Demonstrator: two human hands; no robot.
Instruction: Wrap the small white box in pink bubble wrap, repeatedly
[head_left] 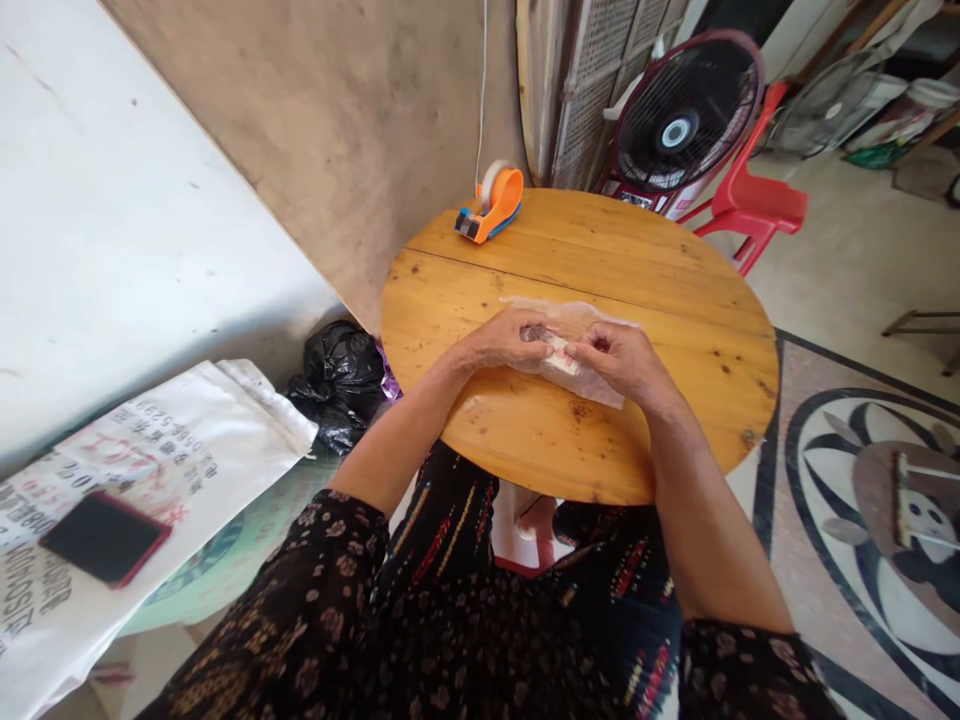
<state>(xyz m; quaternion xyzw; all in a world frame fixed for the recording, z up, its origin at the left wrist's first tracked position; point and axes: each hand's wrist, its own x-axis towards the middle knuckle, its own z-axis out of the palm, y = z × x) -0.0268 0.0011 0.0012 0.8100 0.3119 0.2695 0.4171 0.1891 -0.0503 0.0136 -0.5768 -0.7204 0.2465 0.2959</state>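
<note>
A small whitish item with faint red marks [561, 358] lies on a sheet of clear plastic wrap [600, 388] at the middle of the round wooden table [480, 430]. My left hand [510, 338] curls round the item's left end, thumb pressed on it. From the right, my right hand [621, 358] pinches at its other end with thumb and fingers together. Both hands rest over the wrap, close to each other. What the small item is cannot be made out.
An orange tape dispenser [491, 205] stands at the table's back left edge. Behind the table are a fan [679, 130] and a red chair [761, 205]. At the left, a phone [107, 537] lies on a white sack [247, 420], near black bags [341, 385].
</note>
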